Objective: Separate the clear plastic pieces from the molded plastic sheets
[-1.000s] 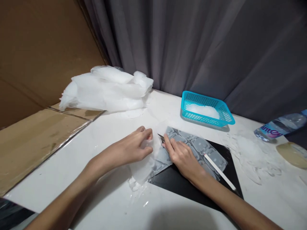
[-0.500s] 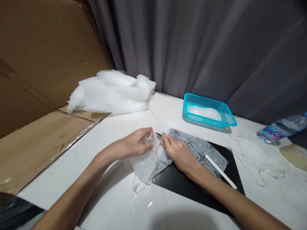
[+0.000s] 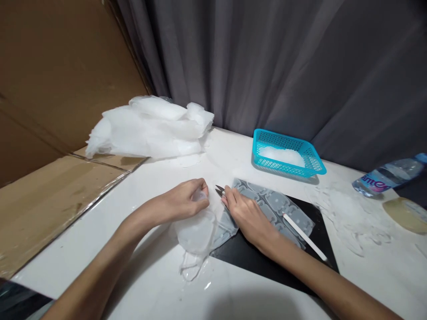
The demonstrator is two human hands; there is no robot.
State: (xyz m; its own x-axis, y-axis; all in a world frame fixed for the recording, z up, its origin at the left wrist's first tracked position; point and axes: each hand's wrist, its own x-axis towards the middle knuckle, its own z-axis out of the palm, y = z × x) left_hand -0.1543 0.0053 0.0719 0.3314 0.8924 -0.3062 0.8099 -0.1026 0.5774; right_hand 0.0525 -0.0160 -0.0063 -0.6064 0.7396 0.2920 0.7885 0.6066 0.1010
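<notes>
— White worktop, near edge first: findings?

— Wet-looking flecks and a thin looped strip. Whether it is severed, I cannot tell.

— Changed?

— Yes. A second ago that end was crumpled and the scissors showed as one dark wedge. Now the loop stands out and two blade points stand apart. In my judgement, trimming is under way and unfinished.

— Grips?

— Left hand: thumb and fingers pinched on translucent film, which hangs below it in a soft, rounded lobe. Right hand: fingers wrapped round the scissors, blades toward the left hand.

— Under the right hand?

— A smooth grey patterned sheet with rounded repeating shapes, on a flat black board; a slim white pen lies across them.

— Further off?

— Perforated turquoise plastic basket holding white pieces; leftward, a billowy film pile. Last, a grey pleated curtain.
</notes>
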